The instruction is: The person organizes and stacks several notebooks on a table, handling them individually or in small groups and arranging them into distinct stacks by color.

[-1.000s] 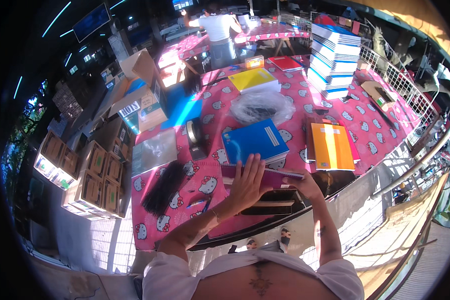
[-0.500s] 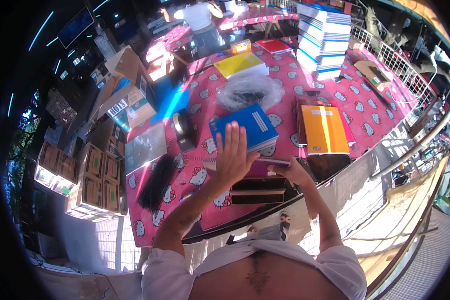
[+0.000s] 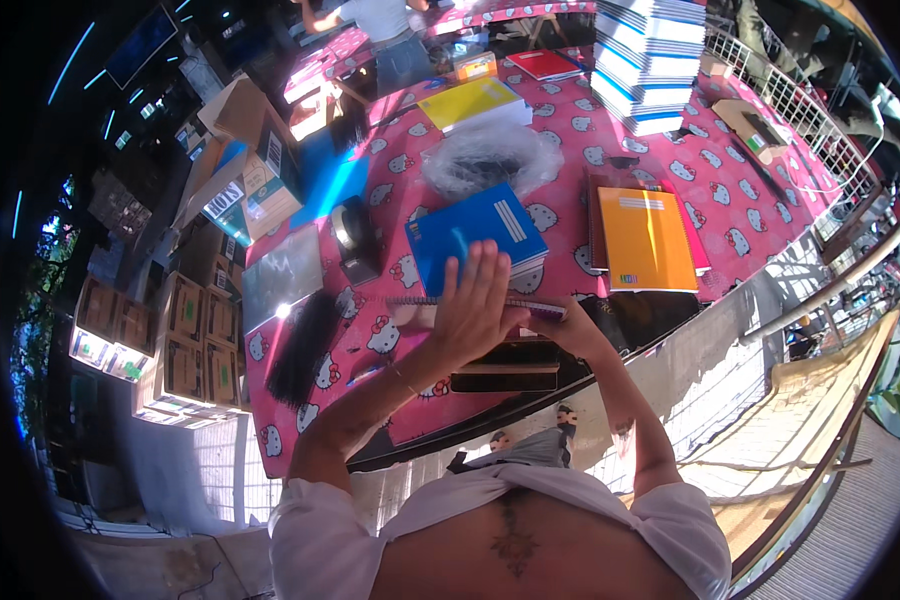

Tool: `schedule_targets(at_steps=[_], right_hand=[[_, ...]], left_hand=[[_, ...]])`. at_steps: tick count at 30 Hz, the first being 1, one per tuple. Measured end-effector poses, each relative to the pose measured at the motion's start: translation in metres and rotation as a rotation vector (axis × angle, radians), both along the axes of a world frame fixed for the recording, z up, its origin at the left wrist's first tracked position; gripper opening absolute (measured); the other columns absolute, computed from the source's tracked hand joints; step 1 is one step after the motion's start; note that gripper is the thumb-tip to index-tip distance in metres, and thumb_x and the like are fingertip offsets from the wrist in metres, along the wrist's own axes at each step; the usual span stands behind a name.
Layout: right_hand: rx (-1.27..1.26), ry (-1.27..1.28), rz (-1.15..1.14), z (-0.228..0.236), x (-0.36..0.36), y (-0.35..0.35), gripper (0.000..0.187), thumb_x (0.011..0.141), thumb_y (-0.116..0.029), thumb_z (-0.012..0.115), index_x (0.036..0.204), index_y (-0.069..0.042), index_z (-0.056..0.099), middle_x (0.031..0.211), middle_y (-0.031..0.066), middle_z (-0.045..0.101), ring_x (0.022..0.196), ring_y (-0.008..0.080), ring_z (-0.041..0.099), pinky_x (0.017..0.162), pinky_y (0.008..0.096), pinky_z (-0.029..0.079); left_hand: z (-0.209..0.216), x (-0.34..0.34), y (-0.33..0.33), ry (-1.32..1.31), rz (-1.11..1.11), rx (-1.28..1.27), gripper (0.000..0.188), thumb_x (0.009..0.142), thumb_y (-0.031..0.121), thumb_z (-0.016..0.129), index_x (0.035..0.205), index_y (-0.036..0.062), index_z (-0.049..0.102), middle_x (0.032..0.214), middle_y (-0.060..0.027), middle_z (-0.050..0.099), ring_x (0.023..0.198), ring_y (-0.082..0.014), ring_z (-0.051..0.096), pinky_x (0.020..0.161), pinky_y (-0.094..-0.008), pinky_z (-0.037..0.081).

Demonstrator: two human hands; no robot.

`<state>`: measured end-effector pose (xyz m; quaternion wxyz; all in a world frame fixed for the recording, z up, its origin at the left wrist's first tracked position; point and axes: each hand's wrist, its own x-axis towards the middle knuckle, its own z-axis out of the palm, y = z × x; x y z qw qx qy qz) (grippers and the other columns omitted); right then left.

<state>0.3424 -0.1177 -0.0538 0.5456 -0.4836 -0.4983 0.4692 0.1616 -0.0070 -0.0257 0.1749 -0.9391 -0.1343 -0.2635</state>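
– What is lying on the table (image 3: 670,130) in front of the person?
– A notebook (image 3: 477,236) is sitting just beyond the left hand (image 3: 473,312); a second notebook (image 3: 647,238) is lying to its right; a tape dispenser (image 3: 351,238) is standing to its left; a stack of books (image 3: 650,62) is rising behind.

tablecloth (image 3: 610,140): pink, white cat-face print
notebook by hand (image 3: 475,235): blue, white label
notebook at right (image 3: 645,238): orange
book at far side (image 3: 467,102): yellow
book stack (image 3: 648,60): blue and white
far book (image 3: 540,63): red
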Motion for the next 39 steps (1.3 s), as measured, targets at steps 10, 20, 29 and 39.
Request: schedule_targets(at_steps=[10,20,29,39], right_hand=[[0.072,-0.079,-0.027,-0.005,-0.005,-0.002,0.037,0.089,-0.008,0.071,0.124,0.001,0.065,0.104,0.0112,0.073,0.095,0.0099,0.062,0.086,0.0305,0.052],[0.207,-0.17,-0.136,-0.008,-0.003,0.0,0.04,0.084,-0.007,0.074,0.123,-0.001,0.066,0.1,0.0122,0.074,0.091,0.0181,0.07,0.085,0.0329,0.053],[-0.138,-0.318,-0.566,-0.042,-0.058,-0.098,0.052,0.08,-0.016,0.081,0.127,-0.006,0.062,0.111,0.0173,0.071,0.102,0.0339,0.069,0.087,0.0448,0.053],[0.373,-1.213,-0.376,-0.034,-0.13,-0.04,0.043,0.079,-0.02,0.077,0.121,-0.019,0.069,0.123,0.0084,0.056,0.113,0.0287,0.051,0.09,0.0452,0.04]], left_hand=[[0.018,0.014,-0.009,0.06,0.055,-0.054,0.081,0.098,0.059,0.042,0.147,-0.0055,0.037,0.158,-0.0251,0.031,0.15,-0.0364,0.025,0.121,-0.054,0.009],[-0.013,-0.008,-0.061,0.051,-0.113,-0.25,0.084,0.1,0.057,0.039,0.149,-0.0104,0.029,0.157,-0.0318,0.026,0.148,-0.0447,0.024,0.118,-0.0595,0.013],[-0.077,-0.181,-0.017,-0.614,0.28,-0.922,0.062,0.099,0.039,0.055,0.143,-0.0019,0.042,0.149,-0.0309,0.035,0.14,-0.052,0.03,0.114,-0.0624,0.023],[-0.125,-0.247,-0.01,-0.318,0.71,-1.028,0.052,0.1,0.035,0.055,0.14,0.0017,0.047,0.115,-0.0152,0.061,0.111,-0.0317,0.059,0.094,-0.0487,0.048]])
